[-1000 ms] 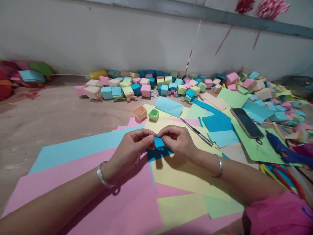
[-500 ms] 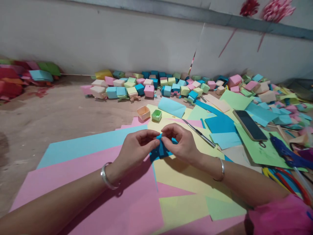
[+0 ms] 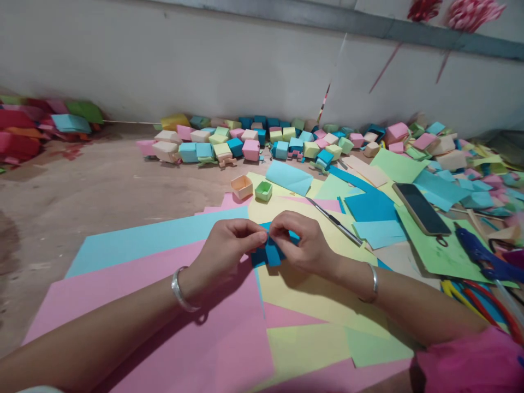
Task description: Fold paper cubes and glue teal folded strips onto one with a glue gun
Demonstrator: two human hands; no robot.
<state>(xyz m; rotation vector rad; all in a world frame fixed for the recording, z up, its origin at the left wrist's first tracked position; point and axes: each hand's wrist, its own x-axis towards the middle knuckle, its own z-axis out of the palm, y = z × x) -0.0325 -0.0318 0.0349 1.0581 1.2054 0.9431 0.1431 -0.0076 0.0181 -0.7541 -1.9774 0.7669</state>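
Between my fingertips is a small piece of folded blue paper (image 3: 273,254), partly hidden by both hands. My left hand (image 3: 231,244) pinches its left side with thumb and forefinger. On the other side my right hand (image 3: 303,243) is closed, thumb and fingertips pressed on the paper's upper edge. Just beyond the hands stand an open peach paper box (image 3: 241,187) and a smaller green paper box (image 3: 263,191). Under the hands lie sheets of yellow paper (image 3: 319,295) and pink paper (image 3: 164,316).
A craft knife (image 3: 333,221) lies right of my hands. Farther right are a phone (image 3: 421,208), a blue glue gun (image 3: 483,254) and scissors (image 3: 478,300). Rows of small paper boxes (image 3: 250,150) line the wall. Paper flowers (image 3: 475,13) hang above.
The blue paper has turned slightly between my fingers, and a folded strip of it now points down toward me. Both hands stay almost in place; the view has shifted a little.
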